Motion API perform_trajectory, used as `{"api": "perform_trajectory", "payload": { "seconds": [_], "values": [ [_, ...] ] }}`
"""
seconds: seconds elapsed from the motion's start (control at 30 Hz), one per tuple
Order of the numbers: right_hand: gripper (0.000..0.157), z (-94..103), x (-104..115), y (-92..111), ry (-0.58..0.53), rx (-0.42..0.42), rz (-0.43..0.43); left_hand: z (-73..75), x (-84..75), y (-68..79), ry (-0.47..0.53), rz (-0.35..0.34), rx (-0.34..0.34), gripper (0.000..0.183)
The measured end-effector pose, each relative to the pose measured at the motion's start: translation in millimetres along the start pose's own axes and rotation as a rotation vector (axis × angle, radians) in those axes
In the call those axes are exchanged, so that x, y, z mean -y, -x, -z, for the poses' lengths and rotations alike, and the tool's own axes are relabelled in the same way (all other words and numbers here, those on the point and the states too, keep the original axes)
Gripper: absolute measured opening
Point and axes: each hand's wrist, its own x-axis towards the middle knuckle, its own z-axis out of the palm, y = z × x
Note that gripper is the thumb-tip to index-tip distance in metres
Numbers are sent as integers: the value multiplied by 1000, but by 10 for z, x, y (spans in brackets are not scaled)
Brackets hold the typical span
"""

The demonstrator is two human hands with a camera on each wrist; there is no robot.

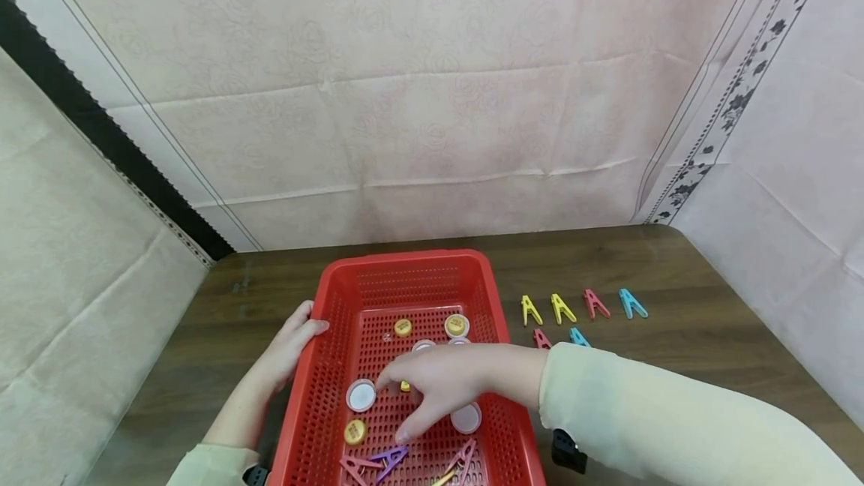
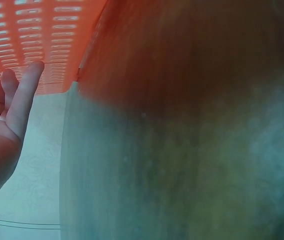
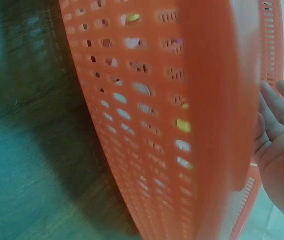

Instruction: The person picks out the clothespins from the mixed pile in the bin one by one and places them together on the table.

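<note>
A red perforated plastic basket [image 1: 398, 255] stands on the wooden table. My left hand [image 1: 297, 343] grips its left rim in the head view, thumb over the edge; in the left wrist view the fingers [image 2: 28, 95] lie along the outer wall. Over the basket's middle hovers my right hand [image 1: 442, 381], thumb and fingers spread, nothing visible between them. Near its fingertips lie a white round cap [image 1: 361, 396] and a small yellow piece [image 1: 405, 386]. Below the thumb are a purple clothespin [image 1: 390, 460] and a pink clothespin [image 1: 356, 465]. The right hand covers part of the contents.
More round caps, a yellow one [image 1: 403, 328] and a white-rimmed one [image 1: 456, 325], lie toward the basket's back. Right of the basket, clothespins are set in rows on the table [image 1: 648, 261], among them a yellow clothespin [image 1: 562, 309] and a blue clothespin [image 1: 632, 304]. Cloth walls [image 1: 432, 118] enclose the table.
</note>
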Motion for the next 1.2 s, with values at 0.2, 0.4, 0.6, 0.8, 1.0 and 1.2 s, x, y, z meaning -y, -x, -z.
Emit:
{"api": "perform_trajectory", "payload": {
  "seconds": [0.2,0.4,0.6,0.8,1.0,1.2],
  "values": [
    [52,-6,105,-154,44,75,41,5,-12,-3,-6,-5,-8,25],
    [45,-2,185,-330,83,116,70,1,-29,-10,-8,-18,-8,24],
    [40,-5,182,-412,90,140,45,-3,-26,-6,-7,-24,-1,24],
    [45,-21,152,-497,98,137,34,1,-29,12,-28,-10,-23,25],
    [50,-120,122,-621,116,171,37,6,-23,17,-18,-4,-6,26],
    [50,-233,115,-708,179,212,98,11,-25,23,-19,1,11,28]
  ]
}}
